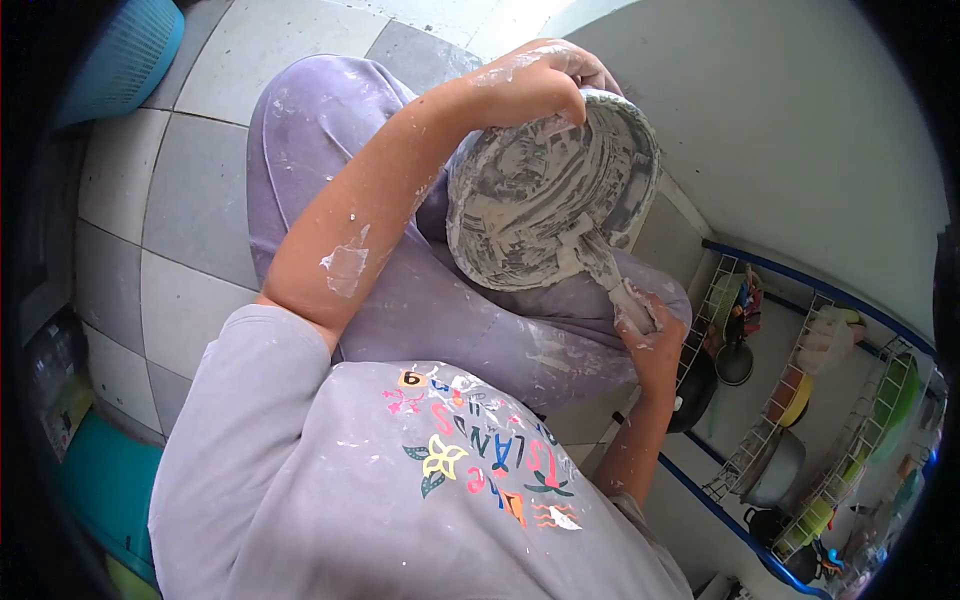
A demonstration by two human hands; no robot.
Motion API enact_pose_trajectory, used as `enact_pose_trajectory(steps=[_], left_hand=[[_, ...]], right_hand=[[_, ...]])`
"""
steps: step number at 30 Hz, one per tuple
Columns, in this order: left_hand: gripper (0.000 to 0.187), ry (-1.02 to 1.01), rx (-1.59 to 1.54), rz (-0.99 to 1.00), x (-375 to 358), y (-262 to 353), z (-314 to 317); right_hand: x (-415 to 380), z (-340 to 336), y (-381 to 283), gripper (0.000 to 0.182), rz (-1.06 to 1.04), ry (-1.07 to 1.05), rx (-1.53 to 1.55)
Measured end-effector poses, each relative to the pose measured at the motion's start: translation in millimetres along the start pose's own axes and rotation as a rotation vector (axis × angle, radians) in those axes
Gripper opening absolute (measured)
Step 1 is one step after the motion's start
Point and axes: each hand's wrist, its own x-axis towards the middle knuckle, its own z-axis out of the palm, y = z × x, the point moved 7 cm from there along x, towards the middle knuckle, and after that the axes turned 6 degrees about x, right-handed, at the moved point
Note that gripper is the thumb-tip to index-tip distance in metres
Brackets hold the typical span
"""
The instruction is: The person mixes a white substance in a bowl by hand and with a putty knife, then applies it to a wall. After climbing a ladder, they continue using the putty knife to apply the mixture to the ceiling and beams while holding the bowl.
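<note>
My left hand [545, 85] grips the upper rim of a round bucket [535, 185], its fingers closed over the edge. The bucket tilts toward me against my legs, and grey-white putty smears its inside. In my right hand [655, 330] is the handle of a putty-coated scraper [598, 262], which looks like a putty knife. Its blade end lies at the lower right of the bucket's inside and seems to touch the putty there. Dried white smears mark both hands and my left forearm.
My crossed legs [480, 310] lie under the bucket on a tiled floor [200, 190]. A blue-framed wire dish rack [800, 400] with pans and bowls stands at the right, beside a pale wall [790, 120]. A light-blue basket [125, 60] sits at the upper left.
</note>
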Motion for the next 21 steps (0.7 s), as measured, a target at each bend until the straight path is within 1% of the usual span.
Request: enact_pose_trajectory(steps=[3,6,9,12,15,18,21], left_hand=[[0.013,-0.008,-0.028,-0.019,1,0,0],[0.013,-0.013,0.005,-0.036,1,-2,-3],[0.014,0.026,-0.003,-0.080,0,-11,-6],[0.024,0.152,0.094,-0.125,-2,-13,-12],[0.034,0.261,0.156,-0.211,-5,-21,-21],[0.036,0.275,0.261,-0.191,-6,-17,-28],[0.037,0.347,0.411,-0.053,-5,-13,-33]], right_hand=[[-2,-4,-9,0.043,0.002,-0.013,0.005],[-7,4,-6,0.042,-0.092,-0.074,0.075],[-15,11,-12,0.040,0.026,-0.081,0.107],[-20,21,1,0.037,0.106,-0.044,0.366],[-28,39,1,0.034,0.331,-0.064,0.662],[-30,54,-3,0.037,0.355,-0.048,1.067],[-26,49,-13,0.053,0.371,0.049,1.118]])
